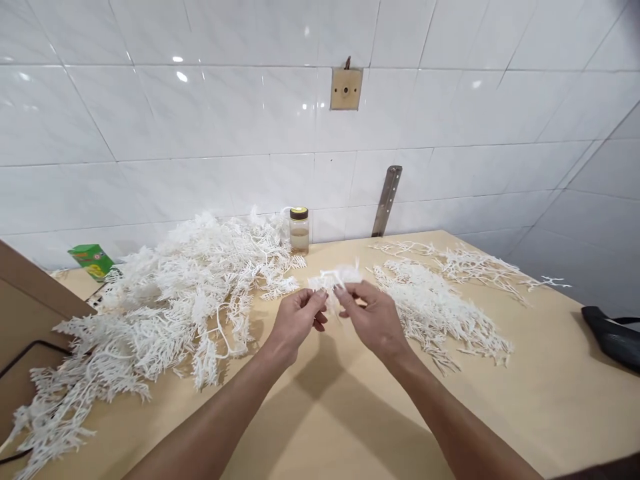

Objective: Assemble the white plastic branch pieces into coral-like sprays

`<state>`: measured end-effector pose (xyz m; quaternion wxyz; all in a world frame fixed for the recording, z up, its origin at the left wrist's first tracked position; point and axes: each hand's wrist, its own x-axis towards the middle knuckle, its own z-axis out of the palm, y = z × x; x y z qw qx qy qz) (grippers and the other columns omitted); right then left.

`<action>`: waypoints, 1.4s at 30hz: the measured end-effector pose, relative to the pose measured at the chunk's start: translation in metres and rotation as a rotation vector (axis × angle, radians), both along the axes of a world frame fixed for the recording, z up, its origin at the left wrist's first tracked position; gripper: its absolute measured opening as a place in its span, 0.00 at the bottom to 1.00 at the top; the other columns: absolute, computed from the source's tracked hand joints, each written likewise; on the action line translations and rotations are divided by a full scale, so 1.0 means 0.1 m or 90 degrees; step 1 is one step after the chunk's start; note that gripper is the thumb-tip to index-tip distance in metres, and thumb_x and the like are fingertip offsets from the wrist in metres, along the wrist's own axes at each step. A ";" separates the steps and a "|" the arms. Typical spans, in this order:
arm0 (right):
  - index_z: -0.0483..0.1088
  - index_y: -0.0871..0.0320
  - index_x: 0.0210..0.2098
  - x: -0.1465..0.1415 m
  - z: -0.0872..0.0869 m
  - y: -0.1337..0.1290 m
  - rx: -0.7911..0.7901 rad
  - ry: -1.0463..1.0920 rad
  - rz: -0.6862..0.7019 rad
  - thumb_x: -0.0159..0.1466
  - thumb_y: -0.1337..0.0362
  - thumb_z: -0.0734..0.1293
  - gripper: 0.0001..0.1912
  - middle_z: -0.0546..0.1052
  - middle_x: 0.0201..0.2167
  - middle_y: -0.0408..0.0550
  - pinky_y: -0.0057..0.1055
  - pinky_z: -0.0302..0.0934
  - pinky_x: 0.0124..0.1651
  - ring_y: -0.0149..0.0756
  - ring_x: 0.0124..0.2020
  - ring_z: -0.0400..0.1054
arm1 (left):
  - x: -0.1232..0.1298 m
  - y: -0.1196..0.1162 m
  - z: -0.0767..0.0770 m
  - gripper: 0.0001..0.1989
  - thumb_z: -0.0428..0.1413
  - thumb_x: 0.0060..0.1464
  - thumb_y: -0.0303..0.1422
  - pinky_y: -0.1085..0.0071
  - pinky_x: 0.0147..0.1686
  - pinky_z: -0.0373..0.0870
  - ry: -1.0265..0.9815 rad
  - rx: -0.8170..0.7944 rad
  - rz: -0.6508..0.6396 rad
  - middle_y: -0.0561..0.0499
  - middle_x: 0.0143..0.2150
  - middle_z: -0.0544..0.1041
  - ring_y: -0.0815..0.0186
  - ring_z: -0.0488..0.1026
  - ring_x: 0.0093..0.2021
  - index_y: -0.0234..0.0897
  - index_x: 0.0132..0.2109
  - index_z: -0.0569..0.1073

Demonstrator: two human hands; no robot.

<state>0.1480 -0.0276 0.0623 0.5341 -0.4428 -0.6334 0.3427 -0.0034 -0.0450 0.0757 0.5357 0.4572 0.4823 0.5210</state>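
Note:
A small white sprig (337, 275), partly blurred, is held between my two hands above the middle of the table. My left hand (300, 319) pinches its left part between thumb and fingers. On the other side, my right hand (373, 313) has its thumb and fingers closed on the sprig's right part. A large heap of white feathery branches (195, 267) spreads over the left side. Right of my hands lies a flatter pile of white sprigs (435, 303), with bare white stems (480, 267) behind it.
A jar with a dark lid (299, 232) stands by the tiled wall. A green box (91, 261) sits at the far left, behind a brown panel (35, 293). A metal strip (387, 201) leans on the wall. A black object (613, 339) lies at the right edge.

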 end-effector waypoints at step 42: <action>0.69 0.59 0.28 0.31 -0.50 0.20 -0.222 0.162 0.200 0.61 0.49 0.69 0.18 0.67 0.20 0.39 0.25 0.55 0.20 0.25 0.19 0.59 | -0.37 0.36 -0.54 0.14 0.62 0.48 0.38 0.77 0.12 0.50 -0.141 -0.129 -0.336 0.52 0.25 0.75 0.75 0.63 0.15 0.31 0.38 0.74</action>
